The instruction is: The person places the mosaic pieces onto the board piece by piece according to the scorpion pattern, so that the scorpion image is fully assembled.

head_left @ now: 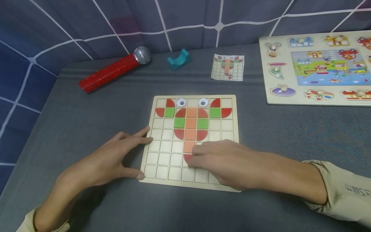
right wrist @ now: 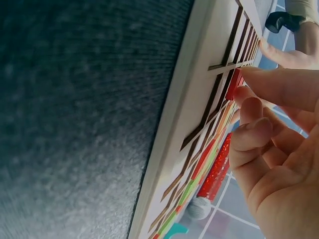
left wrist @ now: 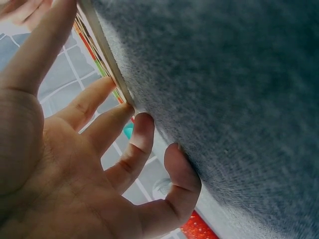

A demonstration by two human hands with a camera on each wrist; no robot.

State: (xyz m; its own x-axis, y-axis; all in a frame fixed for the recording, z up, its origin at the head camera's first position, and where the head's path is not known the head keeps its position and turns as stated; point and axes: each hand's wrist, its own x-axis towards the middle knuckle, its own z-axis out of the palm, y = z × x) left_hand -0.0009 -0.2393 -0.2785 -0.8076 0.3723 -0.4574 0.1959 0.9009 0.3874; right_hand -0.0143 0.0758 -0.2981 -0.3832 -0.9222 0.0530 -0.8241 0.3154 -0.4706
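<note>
A wooden grid board [head_left: 151, 171] lies flat on the table, several of its cells filled with red, green and orange pieces and two googly eyes. My left hand [head_left: 111, 158] steadies its left edge, fingers spread with fingertips and thumb against the rim. Over the lower middle cells, my right hand [head_left: 229, 164] pinches a red quarter-circle piece [right wrist: 232, 85] between thumb and fingers, at the board's surface. Just above that piece is an orange square [head_left: 189, 146]. The right hand covers several cells at the lower right.
Behind the board lie a red microphone [head_left: 108, 74], a teal curved block [head_left: 178, 60] and a small pattern card [head_left: 227, 67] showing a similar design. A wooden knob puzzle [head_left: 279, 101] lies at the right. A blue tiled-pattern cloth [head_left: 191, 16] rises along the back.
</note>
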